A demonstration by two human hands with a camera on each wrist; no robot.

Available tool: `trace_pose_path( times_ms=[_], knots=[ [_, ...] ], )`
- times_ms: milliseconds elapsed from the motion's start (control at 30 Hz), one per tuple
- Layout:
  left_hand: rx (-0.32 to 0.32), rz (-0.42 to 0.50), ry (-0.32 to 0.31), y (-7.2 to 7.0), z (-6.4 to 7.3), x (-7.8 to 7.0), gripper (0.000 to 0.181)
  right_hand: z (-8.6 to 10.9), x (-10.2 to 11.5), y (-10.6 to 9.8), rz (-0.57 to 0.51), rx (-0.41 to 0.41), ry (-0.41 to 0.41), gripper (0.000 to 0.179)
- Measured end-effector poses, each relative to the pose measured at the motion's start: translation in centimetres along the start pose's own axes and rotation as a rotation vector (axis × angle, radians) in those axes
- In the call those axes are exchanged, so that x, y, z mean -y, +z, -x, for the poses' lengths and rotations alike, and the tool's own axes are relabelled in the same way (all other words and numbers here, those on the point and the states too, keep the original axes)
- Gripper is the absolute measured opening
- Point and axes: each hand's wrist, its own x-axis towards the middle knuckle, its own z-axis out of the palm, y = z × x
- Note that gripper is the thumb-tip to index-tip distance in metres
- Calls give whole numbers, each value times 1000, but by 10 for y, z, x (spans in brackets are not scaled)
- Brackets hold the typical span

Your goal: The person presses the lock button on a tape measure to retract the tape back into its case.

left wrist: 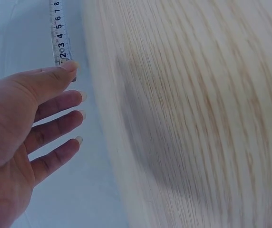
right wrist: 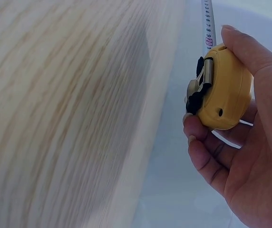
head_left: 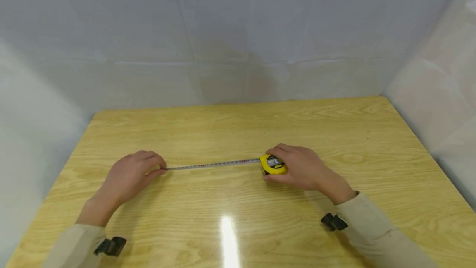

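A yellow tape measure [head_left: 273, 164] with a dark label sits in my right hand [head_left: 303, 168], its fingers and thumb curled round the case. Its metal belt clip [right wrist: 206, 73] faces the table in the right wrist view. From the case the printed blade [head_left: 215, 164] runs left, drawn out nearly straight across the table. My left hand [head_left: 132, 173] pinches the blade's free end between thumb and forefinger. In the left wrist view the low numbers of the blade [left wrist: 60, 33] show just past the thumb, and the other fingers [left wrist: 57, 123] spread loosely below.
Beneath both hands is a wood-grain table [head_left: 186, 218] with rounded far corners. Pale sheeting [head_left: 223, 32] hangs behind it and along the sides. A bright light reflection lies near the front. Small black devices [head_left: 110, 246] are fixed at both sleeve cuffs.
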Motion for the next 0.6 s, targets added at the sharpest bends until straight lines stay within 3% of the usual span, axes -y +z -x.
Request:
trace_pose_path(
  times_ms=[600],
  knots=[
    [-7, 19, -16, 5, -4, -7, 12, -8, 11, 5, -10, 16, -4, 65]
  ],
)
